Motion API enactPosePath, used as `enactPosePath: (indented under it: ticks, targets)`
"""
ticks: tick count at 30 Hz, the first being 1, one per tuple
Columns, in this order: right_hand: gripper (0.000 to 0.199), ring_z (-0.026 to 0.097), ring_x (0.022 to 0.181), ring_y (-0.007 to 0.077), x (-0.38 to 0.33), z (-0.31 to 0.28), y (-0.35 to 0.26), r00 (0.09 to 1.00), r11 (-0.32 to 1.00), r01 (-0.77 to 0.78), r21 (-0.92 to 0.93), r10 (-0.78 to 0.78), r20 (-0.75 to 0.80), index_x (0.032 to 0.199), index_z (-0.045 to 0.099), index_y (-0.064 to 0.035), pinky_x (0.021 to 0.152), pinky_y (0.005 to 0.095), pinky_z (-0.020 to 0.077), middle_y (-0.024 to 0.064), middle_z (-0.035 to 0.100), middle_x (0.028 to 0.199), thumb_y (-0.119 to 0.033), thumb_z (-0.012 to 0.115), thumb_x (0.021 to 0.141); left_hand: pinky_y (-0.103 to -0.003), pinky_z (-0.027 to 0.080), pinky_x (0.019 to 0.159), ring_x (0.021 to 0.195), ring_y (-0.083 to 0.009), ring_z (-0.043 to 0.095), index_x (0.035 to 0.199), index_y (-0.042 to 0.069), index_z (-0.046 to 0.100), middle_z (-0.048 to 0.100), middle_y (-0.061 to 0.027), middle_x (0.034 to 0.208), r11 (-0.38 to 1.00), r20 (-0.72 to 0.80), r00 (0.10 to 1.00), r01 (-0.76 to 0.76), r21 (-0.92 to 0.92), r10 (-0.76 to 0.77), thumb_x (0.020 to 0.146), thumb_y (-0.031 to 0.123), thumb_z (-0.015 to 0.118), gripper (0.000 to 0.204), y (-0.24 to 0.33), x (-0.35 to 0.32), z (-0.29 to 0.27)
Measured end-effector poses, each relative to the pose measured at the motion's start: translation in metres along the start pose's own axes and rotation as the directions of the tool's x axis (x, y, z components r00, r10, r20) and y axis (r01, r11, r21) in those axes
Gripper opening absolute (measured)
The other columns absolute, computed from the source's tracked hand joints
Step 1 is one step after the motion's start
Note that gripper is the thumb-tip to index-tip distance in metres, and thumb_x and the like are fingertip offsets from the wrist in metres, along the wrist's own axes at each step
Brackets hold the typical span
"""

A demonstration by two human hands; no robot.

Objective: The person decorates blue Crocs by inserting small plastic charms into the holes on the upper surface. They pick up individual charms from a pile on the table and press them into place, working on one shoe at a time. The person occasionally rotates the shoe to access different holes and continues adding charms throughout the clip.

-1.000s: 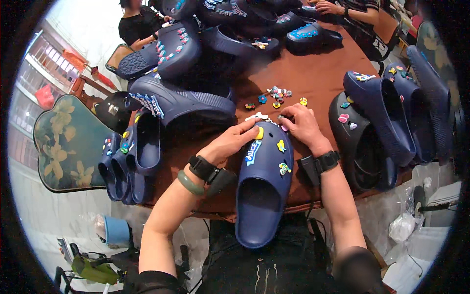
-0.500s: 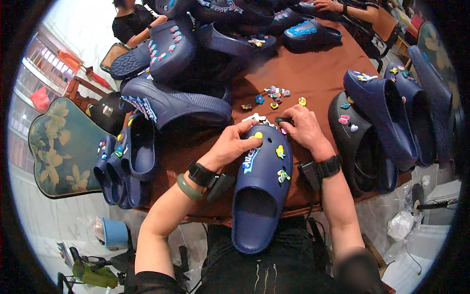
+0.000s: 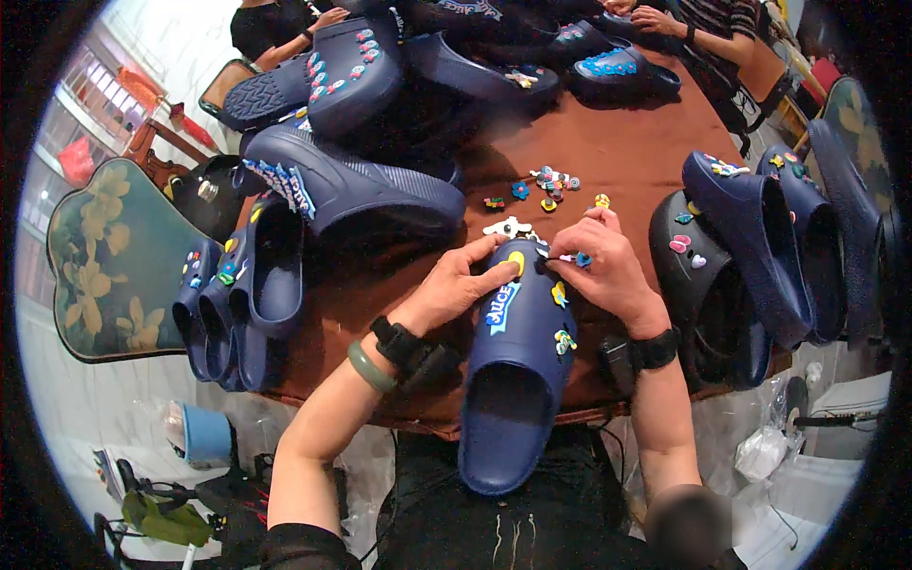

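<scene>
A navy clog-style slipper (image 3: pixel 518 356) lies in front of me, toe away and heel over the table's near edge. My left hand (image 3: pixel 456 290) is closed on the left side of its toe, thumb by a yellow oval charm (image 3: pixel 516 261). Below that sits a light-blue lettered charm (image 3: pixel 503 306); two yellowish charms (image 3: pixel 560 294) run down the right side. At the toe's right, my right hand (image 3: pixel 613 275) pinches a small shoe charm, mostly covered by the fingers; a blue bit (image 3: pixel 582 258) shows under them. A white charm (image 3: pixel 508 228) is beyond the toe.
Loose charms (image 3: pixel 554 180) lie on the brown tablecloth (image 3: pixel 617 133) beyond my hands. Navy slippers (image 3: pixel 351 180) crowd the left and back; more slippers and a black clog (image 3: pixel 693 275) stand right. Two people work across the table. A blue bucket (image 3: pixel 207 437) stands on the floor.
My right hand has moved back from beyond the toe onto the slipper's upper right side, with a charm in its pinch. My left hand keeps its hold. The whole view has shifted slightly.
</scene>
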State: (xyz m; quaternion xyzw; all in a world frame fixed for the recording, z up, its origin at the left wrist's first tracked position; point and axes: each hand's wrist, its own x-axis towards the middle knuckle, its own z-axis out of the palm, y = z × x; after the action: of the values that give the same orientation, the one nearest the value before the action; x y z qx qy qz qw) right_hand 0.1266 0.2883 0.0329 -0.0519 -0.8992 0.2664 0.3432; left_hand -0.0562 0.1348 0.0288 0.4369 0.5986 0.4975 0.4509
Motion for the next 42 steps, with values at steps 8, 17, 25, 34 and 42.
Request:
enactPosePath:
  ticks: [8,17,25,34,42]
  targets:
    - [0.016,0.062,0.087,0.0210,0.000,0.000,-0.014,0.998,0.978,0.063,-0.199,-0.061,0.017,0.088,0.070,-0.0107,0.097,0.0424,0.0370,0.0027,0.067,0.086,-0.010,0.075,0.074,-0.036,0.032,0.110,0.131,-0.0301,0.042,0.136,-0.002,0.047,0.049,-0.0203,0.137,0.934,-0.037,0.981,-0.171,0.313,0.192,0.096,0.041,0.057,0.060,-0.027,-0.004,-0.003]
    - [0.023,0.057,0.097,0.0263,-0.008,0.010,-0.064,0.991,0.853,0.061,-0.518,0.009,0.131,0.100,0.067,-0.0048,0.100,0.0456,0.0332,0.0097,0.063,0.098,-0.004,0.061,0.077,-0.037,0.034,0.108,0.128,-0.0317,0.043,0.136,0.000,0.048,0.050,-0.0215,0.134,0.932,-0.064,0.976,-0.180,0.315,0.210,0.096,0.040,0.057,0.057,-0.034,-0.007,-0.004]
    - [0.017,0.055,0.097,0.0316,0.013,0.011,-0.077,0.878,0.724,0.194,-0.663,0.173,0.445,0.087,0.068,0.0006,0.104,0.0560,0.0272,0.0151,0.059,0.091,-0.005,0.056,0.075,-0.039,0.029,0.112,0.132,-0.0310,0.041,0.135,-0.004,0.047,0.048,-0.0204,0.139,0.926,0.019,0.989,-0.145,0.350,0.147,0.095,0.042,0.056,0.061,-0.020,-0.003,-0.004]
    - [0.024,0.056,0.100,0.0301,0.019,0.000,-0.076,0.854,0.756,0.187,-0.627,0.190,0.484,0.094,0.069,-0.0050,0.102,0.0498,0.0308,0.0135,0.060,0.093,-0.007,0.064,0.071,-0.042,0.048,0.083,0.091,-0.0323,0.061,0.111,-0.002,0.060,0.065,-0.0159,0.099,0.821,-0.036,0.887,-0.410,0.398,0.460,0.095,0.038,0.056,0.043,-0.048,0.015,-0.005]
    - [0.023,0.059,0.099,0.0364,-0.080,-0.007,-0.028,0.948,0.903,-0.311,-0.296,0.272,-0.166,0.100,0.066,-0.0045,0.088,0.0438,0.0484,0.0156,0.063,0.103,0.001,0.060,0.078,-0.037,0.041,0.103,0.127,-0.0322,0.048,0.141,-0.002,0.037,0.050,-0.0249,0.133,0.933,0.022,0.955,-0.295,0.204,0.297,0.087,0.040,0.068,0.076,-0.046,-0.023,-0.017]
